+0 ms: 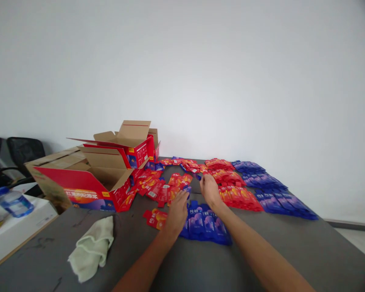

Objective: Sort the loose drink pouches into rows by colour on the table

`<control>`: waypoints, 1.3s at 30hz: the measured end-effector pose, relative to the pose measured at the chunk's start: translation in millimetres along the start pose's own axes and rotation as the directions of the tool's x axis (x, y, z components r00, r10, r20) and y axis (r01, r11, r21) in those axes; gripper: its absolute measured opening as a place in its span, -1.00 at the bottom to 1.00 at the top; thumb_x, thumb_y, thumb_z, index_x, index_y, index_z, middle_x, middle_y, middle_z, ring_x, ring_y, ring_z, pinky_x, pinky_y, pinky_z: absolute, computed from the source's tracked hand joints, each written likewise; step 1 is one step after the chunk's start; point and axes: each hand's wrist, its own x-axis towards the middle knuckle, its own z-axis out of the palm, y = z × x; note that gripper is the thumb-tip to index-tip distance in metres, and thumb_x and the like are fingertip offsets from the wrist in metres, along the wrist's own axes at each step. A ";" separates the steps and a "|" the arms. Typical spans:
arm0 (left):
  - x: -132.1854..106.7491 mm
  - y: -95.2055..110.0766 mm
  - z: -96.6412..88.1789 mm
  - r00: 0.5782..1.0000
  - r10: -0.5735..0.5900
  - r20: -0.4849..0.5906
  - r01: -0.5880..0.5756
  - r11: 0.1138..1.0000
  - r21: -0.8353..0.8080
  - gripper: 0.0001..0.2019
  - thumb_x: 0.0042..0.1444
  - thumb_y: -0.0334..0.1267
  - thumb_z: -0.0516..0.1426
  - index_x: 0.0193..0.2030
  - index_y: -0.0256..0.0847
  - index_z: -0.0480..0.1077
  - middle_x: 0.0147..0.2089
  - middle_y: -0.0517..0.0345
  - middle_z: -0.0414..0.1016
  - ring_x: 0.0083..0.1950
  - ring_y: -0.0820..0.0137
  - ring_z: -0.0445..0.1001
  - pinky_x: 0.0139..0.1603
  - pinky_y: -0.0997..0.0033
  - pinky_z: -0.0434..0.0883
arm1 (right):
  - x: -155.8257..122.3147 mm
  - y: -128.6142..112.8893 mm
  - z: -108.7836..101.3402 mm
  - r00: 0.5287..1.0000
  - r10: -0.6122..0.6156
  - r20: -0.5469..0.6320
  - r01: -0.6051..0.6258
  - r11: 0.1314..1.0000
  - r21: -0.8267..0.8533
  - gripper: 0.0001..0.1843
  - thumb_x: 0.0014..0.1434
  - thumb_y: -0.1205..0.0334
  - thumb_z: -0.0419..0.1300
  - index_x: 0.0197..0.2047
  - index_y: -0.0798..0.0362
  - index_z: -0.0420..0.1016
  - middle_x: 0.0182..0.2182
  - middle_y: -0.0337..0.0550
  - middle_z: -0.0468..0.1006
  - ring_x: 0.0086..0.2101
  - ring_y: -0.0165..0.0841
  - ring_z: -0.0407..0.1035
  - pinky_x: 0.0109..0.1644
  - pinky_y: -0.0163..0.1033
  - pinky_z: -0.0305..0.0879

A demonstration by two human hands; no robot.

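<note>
A row of blue pouches (pixel 196 221) with pale lettering lies overlapping on the grey table in front of me. My left hand (pixel 178 210) is at the row's left end, its fingers closed on a blue pouch (pixel 187 190) whose top shows beyond the fingertips; the hand covers most of it. Just past the row, my right hand (pixel 209 189) is closed in a pinch, and a small dark-blue pouch edge (pixel 197 177) sticks out at its fingertips. Beside my left hand lies a red pouch (pixel 157 219). More loose red pouches (pixel 153 187) are scattered beyond it.
Overlapping rows of red pouches (pixel 239 197) and blue pouches (pixel 284 201) lie to the right. Open red cartons (pixel 88 190) stand at the left with flaps raised. A pale cloth (pixel 93 249) is at the near left, and a water bottle (pixel 14 202) rests on a white box (pixel 33 227).
</note>
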 end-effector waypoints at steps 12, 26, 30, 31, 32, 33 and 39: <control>-72.4 41.8 4.4 0.960 -0.038 0.279 -0.022 0.978 0.208 -0.39 0.03 -0.52 -0.02 0.25 -0.12 0.38 0.33 0.08 0.33 0.42 0.26 0.16 0.48 -0.01 -0.09 | -106.9 -18.7 -61.3 0.980 0.159 -0.122 -0.110 0.935 0.338 -0.72 0.32 0.20 -0.09 -0.37 0.00 0.34 -0.42 -0.13 0.46 -0.39 -0.30 0.35 -0.24 -0.26 0.24; -28.4 66.5 11.3 0.985 -0.171 -0.030 0.168 0.982 -0.087 -0.62 0.34 -0.15 -0.13 0.01 -0.18 0.45 0.01 -0.03 0.57 0.12 0.28 0.49 0.20 0.24 0.34 | -130.6 -21.0 -62.1 0.939 0.344 -0.016 -0.258 0.732 0.630 -0.71 0.28 0.00 -0.03 -0.30 -0.02 0.37 -0.47 -0.20 0.51 -0.45 -0.30 0.38 -0.32 -0.28 0.28; -17.6 69.5 28.4 0.942 -0.336 -0.012 0.298 0.850 -0.434 -0.55 0.28 -0.10 0.00 0.25 -0.23 0.23 0.09 -0.08 0.53 0.12 0.29 0.49 0.13 0.31 0.40 | -133.0 -25.5 -58.3 0.943 0.323 0.080 -0.280 0.638 0.717 -0.76 0.24 0.02 0.02 -0.35 -0.02 0.32 -0.53 -0.26 0.46 -0.51 -0.33 0.34 -0.38 -0.30 0.26; -15.7 68.7 32.1 0.931 -0.366 0.002 0.309 0.784 -0.538 -0.52 0.25 -0.12 0.04 0.27 -0.23 0.19 0.08 -0.09 0.52 0.09 0.30 0.52 0.08 0.33 0.43 | -133.3 -26.2 -57.6 0.946 0.311 0.094 -0.280 0.635 0.720 -0.77 0.22 0.03 0.04 -0.37 -0.02 0.31 -0.54 -0.27 0.45 -0.52 -0.34 0.33 -0.39 -0.31 0.25; -14.2 67.5 35.1 0.922 -0.386 0.013 0.307 0.711 -0.633 -0.48 0.22 -0.15 0.08 0.28 -0.23 0.16 0.07 -0.09 0.51 0.05 0.31 0.53 0.03 0.34 0.46 | -133.5 -26.7 -57.3 0.948 0.297 0.109 -0.282 0.633 0.721 -0.76 0.20 0.03 0.06 -0.40 -0.02 0.29 -0.55 -0.29 0.42 -0.52 -0.35 0.31 -0.40 -0.31 0.23; -13.3 66.1 37.4 0.917 -0.398 0.019 0.292 0.639 -0.712 -0.44 0.17 -0.19 0.12 0.30 -0.23 0.13 0.07 -0.10 0.50 0.01 0.30 0.55 -0.02 0.34 0.48 | -133.6 -26.7 -57.5 0.951 0.280 0.132 -0.286 0.629 0.723 -0.76 0.19 0.02 0.07 -0.42 -0.02 0.27 -0.56 -0.30 0.40 -0.53 -0.36 0.30 -0.41 -0.32 0.22; -14.6 59.4 40.2 0.920 -0.393 -0.004 0.202 0.481 -0.853 -0.28 -0.03 -0.41 0.19 0.31 -0.12 0.11 0.00 0.02 0.43 -0.06 0.33 0.56 -0.08 0.36 0.49 | -132.7 -23.3 -64.8 0.939 0.262 0.224 -0.338 0.569 0.749 -0.63 0.15 -0.14 0.14 -0.35 0.02 0.33 -0.51 -0.29 0.42 -0.49 -0.38 0.30 -0.41 -0.35 0.22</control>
